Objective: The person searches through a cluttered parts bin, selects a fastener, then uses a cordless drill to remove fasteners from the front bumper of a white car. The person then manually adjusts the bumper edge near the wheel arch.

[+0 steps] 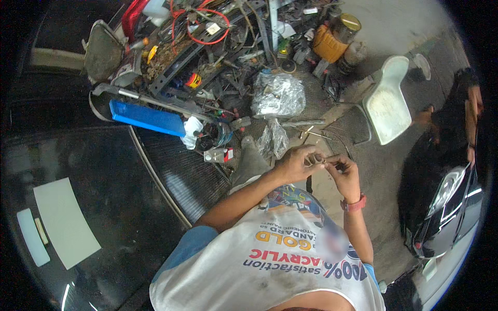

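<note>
Pinching a small piece (323,161) between the two hands' fingertips, out in front of the printed shirt (290,243); too tiny and too covered by fingers to say what it is. Left hand (298,165): fingers curled, thumb and index closed on the piece from its side. Right hand (346,179), red watch (354,203) on the wrist: thumb and index likewise bent in and gripping it, tips meeting the left ones. Piece sits above a pale board (324,191), near a thin metal rod (310,132) with a crossbar and a dark cable (340,141). Clear plastic bag (273,139) just beyond the left hand, plastic-wrapped bundle (279,96) behind it, then a heap of scrap parts (228,78). Main risk, my judgement: a drop. Only fingertips seem to hold the piece, so a slip or uneven push from either thumb could pop it loose; being small and dull, it could be hard to spot on the dark ribbed mat (192,176) or among the clutter. Twisting too hard might bend it or nick a bare fingertip. Reaching forward, the left forearm could also snag the bag or the knee.
</note>
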`<state>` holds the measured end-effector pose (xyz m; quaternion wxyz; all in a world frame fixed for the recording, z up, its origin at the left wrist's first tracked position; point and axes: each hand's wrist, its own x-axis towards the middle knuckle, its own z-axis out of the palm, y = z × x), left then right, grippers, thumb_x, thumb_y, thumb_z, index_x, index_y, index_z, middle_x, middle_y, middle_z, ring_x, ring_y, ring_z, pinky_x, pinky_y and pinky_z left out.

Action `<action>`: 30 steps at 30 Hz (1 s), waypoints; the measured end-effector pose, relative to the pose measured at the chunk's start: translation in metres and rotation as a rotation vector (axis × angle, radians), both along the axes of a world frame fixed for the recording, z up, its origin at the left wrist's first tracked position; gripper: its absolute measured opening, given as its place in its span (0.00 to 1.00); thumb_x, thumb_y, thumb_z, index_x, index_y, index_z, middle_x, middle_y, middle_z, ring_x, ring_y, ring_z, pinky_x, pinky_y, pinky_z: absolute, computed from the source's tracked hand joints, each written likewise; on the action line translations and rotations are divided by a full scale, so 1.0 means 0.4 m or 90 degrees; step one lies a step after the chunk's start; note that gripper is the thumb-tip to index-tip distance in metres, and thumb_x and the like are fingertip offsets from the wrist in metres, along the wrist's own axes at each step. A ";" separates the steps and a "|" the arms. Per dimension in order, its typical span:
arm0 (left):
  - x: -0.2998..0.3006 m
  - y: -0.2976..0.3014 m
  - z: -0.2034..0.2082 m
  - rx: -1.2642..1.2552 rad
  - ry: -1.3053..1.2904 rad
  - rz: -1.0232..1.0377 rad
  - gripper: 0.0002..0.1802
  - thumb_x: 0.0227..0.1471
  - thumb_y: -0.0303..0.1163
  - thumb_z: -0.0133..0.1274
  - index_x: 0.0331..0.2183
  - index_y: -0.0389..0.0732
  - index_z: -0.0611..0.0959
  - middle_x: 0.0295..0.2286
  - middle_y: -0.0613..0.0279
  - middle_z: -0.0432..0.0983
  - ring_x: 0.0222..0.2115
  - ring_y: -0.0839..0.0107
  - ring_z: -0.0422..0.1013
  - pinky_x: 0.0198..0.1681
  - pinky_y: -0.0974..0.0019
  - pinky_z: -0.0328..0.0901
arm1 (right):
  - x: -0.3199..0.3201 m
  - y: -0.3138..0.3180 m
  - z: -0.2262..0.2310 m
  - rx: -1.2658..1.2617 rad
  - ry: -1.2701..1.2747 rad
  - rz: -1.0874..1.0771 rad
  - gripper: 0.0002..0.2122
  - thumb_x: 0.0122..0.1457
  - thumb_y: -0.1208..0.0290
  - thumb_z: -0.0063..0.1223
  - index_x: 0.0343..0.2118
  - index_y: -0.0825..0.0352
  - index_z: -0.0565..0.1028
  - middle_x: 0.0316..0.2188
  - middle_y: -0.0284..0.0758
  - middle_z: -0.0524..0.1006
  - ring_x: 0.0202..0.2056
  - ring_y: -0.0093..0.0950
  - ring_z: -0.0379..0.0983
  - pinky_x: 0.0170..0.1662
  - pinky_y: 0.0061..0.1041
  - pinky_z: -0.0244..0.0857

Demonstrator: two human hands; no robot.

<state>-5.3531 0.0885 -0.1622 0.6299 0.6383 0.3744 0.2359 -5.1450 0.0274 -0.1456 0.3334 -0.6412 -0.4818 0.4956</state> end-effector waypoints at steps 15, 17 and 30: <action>-0.888 0.461 -0.217 0.095 0.193 0.654 0.14 0.58 0.33 0.61 0.44 0.38 0.82 0.44 0.58 0.81 0.42 0.68 0.77 0.49 0.65 0.69 | -0.430 0.411 -0.155 -0.008 -0.136 -0.136 0.04 0.63 0.76 0.58 0.35 0.71 0.78 0.28 0.32 0.80 0.31 0.20 0.74 0.36 0.22 0.68; -1.001 0.524 -0.250 0.171 0.267 0.705 0.13 0.58 0.33 0.61 0.43 0.38 0.82 0.44 0.57 0.81 0.44 0.68 0.76 0.49 0.66 0.68 | -0.552 0.528 -0.156 0.028 -0.144 -0.100 0.04 0.63 0.76 0.57 0.35 0.72 0.78 0.29 0.34 0.80 0.32 0.21 0.74 0.38 0.23 0.68; -1.212 0.737 -0.293 0.445 0.520 0.728 0.12 0.57 0.33 0.57 0.43 0.41 0.82 0.41 0.53 0.80 0.44 0.52 0.74 0.48 0.53 0.66 | -1.193 1.135 -0.287 0.483 -0.195 0.076 0.07 0.61 0.79 0.52 0.41 0.69 0.73 0.43 0.45 0.75 0.45 0.43 0.72 0.51 0.37 0.64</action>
